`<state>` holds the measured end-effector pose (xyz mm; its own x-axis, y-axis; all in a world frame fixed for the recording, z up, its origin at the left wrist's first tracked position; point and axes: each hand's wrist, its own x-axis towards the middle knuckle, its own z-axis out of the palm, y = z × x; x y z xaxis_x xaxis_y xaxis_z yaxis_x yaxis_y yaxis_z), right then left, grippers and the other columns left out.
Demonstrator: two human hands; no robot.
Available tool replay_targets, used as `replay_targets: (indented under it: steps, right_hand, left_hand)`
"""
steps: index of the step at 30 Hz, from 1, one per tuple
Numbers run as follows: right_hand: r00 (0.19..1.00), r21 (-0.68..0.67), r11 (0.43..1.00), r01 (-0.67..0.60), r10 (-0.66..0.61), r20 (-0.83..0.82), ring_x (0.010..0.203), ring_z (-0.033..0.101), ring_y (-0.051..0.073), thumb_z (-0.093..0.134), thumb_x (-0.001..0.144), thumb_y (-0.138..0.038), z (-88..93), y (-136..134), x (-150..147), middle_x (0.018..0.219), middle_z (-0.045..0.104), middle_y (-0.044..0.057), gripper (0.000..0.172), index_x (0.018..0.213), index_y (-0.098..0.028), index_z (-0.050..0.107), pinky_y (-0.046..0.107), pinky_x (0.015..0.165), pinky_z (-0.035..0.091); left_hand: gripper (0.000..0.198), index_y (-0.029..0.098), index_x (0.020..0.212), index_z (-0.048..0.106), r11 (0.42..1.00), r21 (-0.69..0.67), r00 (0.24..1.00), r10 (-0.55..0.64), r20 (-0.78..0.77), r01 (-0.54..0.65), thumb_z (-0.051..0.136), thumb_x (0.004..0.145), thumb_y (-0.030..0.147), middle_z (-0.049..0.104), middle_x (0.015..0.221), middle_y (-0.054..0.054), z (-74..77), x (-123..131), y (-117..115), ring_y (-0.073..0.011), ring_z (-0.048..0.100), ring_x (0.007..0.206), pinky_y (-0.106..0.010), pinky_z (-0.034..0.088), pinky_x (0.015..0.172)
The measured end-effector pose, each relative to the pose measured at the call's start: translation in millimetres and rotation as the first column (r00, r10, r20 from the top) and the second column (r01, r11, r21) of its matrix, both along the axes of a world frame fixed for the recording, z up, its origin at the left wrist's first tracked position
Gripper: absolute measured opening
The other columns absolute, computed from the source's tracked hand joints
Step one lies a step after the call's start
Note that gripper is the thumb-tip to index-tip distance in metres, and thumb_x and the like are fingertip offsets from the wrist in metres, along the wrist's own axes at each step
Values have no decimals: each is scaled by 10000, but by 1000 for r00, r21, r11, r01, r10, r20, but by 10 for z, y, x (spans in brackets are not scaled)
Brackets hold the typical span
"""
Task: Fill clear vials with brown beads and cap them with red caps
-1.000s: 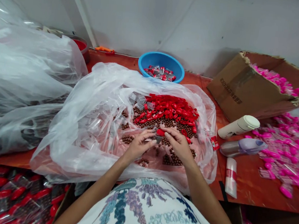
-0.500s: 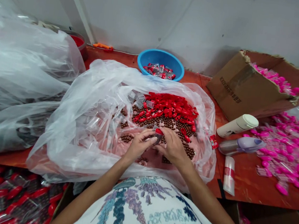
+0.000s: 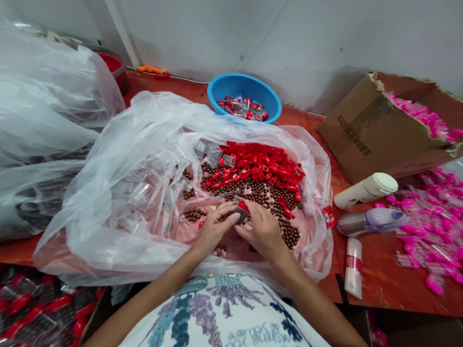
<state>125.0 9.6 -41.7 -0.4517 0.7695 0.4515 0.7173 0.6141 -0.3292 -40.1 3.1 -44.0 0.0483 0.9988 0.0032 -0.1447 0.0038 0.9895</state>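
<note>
Red-capped tube (image 3: 243,208) pinched between fingertips of left hand (image 3: 213,227) and right hand (image 3: 264,232); both sets of fingers closed narrow on it. Tube held over brown beads (image 3: 254,189), well in front of blue bowl (image 3: 246,87). Red caps (image 3: 263,163) heaped between bowl and hands.

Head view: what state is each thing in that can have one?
Red-capped tube, pinched between both hands.
Left hand, closed on it.
Right hand, closed on it.
Plastic bag, open.
Blue bowl, upright, partly filled.
Cardboard box, open, tipped over.
White bottle, capped, lying down.
</note>
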Motion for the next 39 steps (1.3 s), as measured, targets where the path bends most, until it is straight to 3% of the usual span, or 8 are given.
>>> replay_targets:
  steps: [7, 11, 13, 15, 18, 27, 33, 39]
  right_hand:
    - [993, -139, 990, 17, -34, -116, 1138, 527, 253, 586, 835, -306, 66, -65, -63, 1232, 549, 147, 604, 1377, -179, 352, 407, 961, 457]
    - [980, -332, 941, -72, 5, -198, 1100, 552, 219, 603, 834, -321, 150, 2, 29, 1263, 523, 93, 668, 1421, -266, 287, 356, 904, 485]
    - [971, -377, 926, 17, -105, -213, 1021, 593, 190, 502, 901, -308, 95, 83, 137, 1219, 562, 72, 535, 1405, -277, 323, 326, 856, 495]
    - [965, -355, 922, 154, -217, -145, 974, 602, 186, 406, 943, -252, -25, 177, 256, 1111, 628, 60, 353, 1284, -255, 496, 329, 858, 477]
    - [981, -311, 931, 191, -172, 89, 945, 582, 215, 488, 905, -218, -216, 290, 371, 976, 667, 69, 226, 1046, -224, 664, 337, 839, 458]
    - [966, -316, 947, 53, 31, 256, 863, 565, 190, 576, 843, -166, -248, 357, 351, 901, 674, 50, 181, 978, -219, 685, 302, 806, 415]
    - [988, -368, 923, 114, -143, -54, 885, 572, 193, 532, 869, -192, -236, 352, 349, 933, 678, 53, 173, 967, -208, 673, 328, 828, 422]
    - [791, -348, 937, 10, -220, -571, 1002, 581, 181, 521, 895, -288, 242, 233, 107, 1041, 646, 44, 174, 986, -233, 658, 339, 911, 439]
  left_hand:
    - [243, 211, 963, 735, 990, -134, 988, 69, 137, -51, 687, 743, 306, 674, 1070, -63, -66, 100, -37, -212, 569, 1050, -343, 366, 995]
    - [238, 197, 961, 735, 997, -47, 997, 64, 40, -62, 687, 745, 287, 658, 1110, -76, -28, -17, 13, -213, 538, 1121, -339, 313, 1047]
    - [242, 194, 965, 732, 997, -1, 996, 80, 26, -80, 692, 741, 275, 650, 1132, -76, 4, -101, 48, -213, 524, 1147, -340, 296, 1063]
    - [255, 191, 982, 725, 996, -3, 993, 92, 70, -92, 690, 744, 274, 650, 1141, -71, 27, -164, 72, -216, 524, 1152, -348, 312, 1056]
    - [293, 192, 1028, 709, 994, -80, 975, 88, 204, -73, 680, 754, 293, 671, 1107, -63, 40, -197, 78, -219, 565, 1096, -350, 396, 991]
    - [328, 164, 987, 717, 962, -272, 890, 112, 443, 15, 747, 675, 259, 727, 920, -61, 41, -189, 51, -179, 674, 792, -296, 531, 760]
    - [332, 148, 984, 714, 942, -332, 886, 120, 448, 40, 746, 669, 251, 728, 885, -72, 56, -175, 19, -172, 677, 758, -286, 530, 740]
    - [306, 194, 1037, 712, 993, -105, 992, -44, 120, 57, 685, 751, 301, 666, 1145, -76, 7, -140, -22, -249, 546, 1142, -397, 360, 1030]
